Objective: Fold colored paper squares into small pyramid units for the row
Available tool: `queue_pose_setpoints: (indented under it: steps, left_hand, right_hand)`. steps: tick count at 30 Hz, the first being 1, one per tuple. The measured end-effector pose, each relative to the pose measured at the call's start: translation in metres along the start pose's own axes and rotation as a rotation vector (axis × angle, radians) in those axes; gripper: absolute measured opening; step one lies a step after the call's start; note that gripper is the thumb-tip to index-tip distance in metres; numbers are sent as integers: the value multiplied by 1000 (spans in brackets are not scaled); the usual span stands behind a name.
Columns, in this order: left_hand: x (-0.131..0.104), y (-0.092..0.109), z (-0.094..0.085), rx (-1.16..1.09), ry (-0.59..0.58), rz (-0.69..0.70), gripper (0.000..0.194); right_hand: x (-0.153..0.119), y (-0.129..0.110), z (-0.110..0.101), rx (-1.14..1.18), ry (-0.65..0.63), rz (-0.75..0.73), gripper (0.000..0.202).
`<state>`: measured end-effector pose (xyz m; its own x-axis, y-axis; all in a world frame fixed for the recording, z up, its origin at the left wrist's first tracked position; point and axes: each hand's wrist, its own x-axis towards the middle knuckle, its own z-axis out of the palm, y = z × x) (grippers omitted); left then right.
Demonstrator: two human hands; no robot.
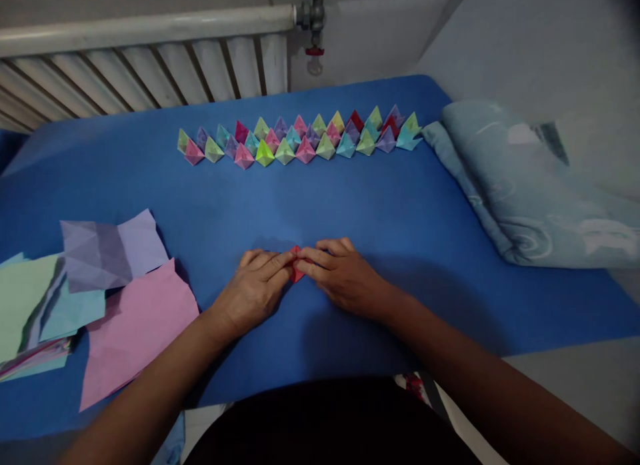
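Note:
A small folded red paper point(297, 272) lies on the blue surface point(340, 205) between my hands, partly covered by fingertips. My left hand point(260, 282) presses on its left side with the fingers together. From the right, my right hand point(340, 275) has its fingertips on the same paper, almost touching the left fingers. Farther back stand rows of small folded paper pieces point(305, 150) in pink, green, blue, purple and red. Creased purple paper point(113, 252) and pink paper point(140, 325) lie to the left.
Loose sheets in green and light blue are piled at the far left point(25, 298). A folded grey-green cloth point(525, 192) occupies the right side. Behind the surface are a white radiator point(145, 32) and a pipe valve with a red handle point(315, 51).

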<state>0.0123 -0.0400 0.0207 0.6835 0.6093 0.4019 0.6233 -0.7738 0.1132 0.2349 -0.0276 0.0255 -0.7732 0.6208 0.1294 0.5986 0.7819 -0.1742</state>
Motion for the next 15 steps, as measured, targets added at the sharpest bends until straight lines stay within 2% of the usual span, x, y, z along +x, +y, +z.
queue_pose_setpoints:
  steps: [4, 9, 15]
  left_hand:
    - [6, -10, 0, -13, -46, 58, 22]
    - [13, -18, 2, -122, -107, 41, 21]
    - [11, -20, 1, -218, -139, -4, 22]
  right_hand:
    - [-1, 3, 1, 42, -4, -14, 41]
    - [-1, 5, 1, 122, 22, 15, 35]
    - [-2, 7, 1, 312, 158, 125, 28]
